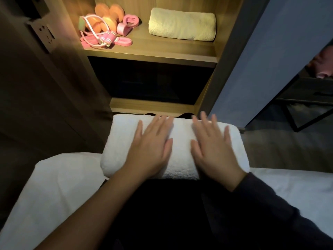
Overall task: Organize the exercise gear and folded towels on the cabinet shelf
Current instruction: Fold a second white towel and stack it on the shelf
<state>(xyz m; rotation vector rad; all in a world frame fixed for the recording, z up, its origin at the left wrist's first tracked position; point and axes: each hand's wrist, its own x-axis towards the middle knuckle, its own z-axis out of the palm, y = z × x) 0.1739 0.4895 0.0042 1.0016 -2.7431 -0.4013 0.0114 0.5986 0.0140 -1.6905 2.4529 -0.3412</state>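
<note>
Two towels: one on the shelf (pixel 151 49), beside pink gear (pixel 108 31).

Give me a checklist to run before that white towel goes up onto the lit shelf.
1. White towel folded into a compact bundle: ok.
2. Grip for lifting: not ok. Left hand and right hand lie flat on top with straight fingers and hold nothing.
3. Way to the shelf: ok, its front is open and nothing stands between.
4. Room on the shelf: cannot tell. The cream towel fills the right side, and only a front strip and a narrow middle gap are bare.
5. Gear tidy: not ok. The pink skipping rope and orange dumbbells lie in a loose pile at the left.
</note>
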